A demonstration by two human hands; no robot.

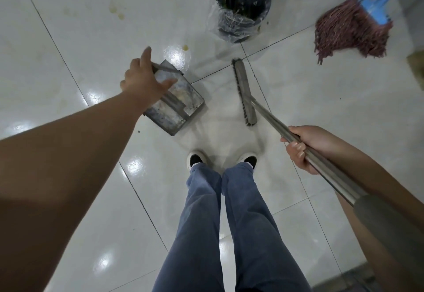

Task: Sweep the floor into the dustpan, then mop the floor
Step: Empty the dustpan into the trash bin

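A grey metal dustpan (181, 106) lies on the white tiled floor ahead of my feet, with dirt inside it. My left hand (143, 80) is stretched out over its upper left part, fingers spread and straight, right at the dustpan's handle; I cannot tell whether it touches. My right hand (305, 148) grips the metal handle of a push broom. The broom head (244, 92) rests on the floor just right of the dustpan. A reddish string mop (348, 32) with a blue clamp lies at the upper right.
A black bin (243, 5) lined with a clear plastic bag stands at the top centre. Yellowish stains (119, 14) mark the tiles at the upper left. My two feet (220, 159) stand together below the dustpan and broom.
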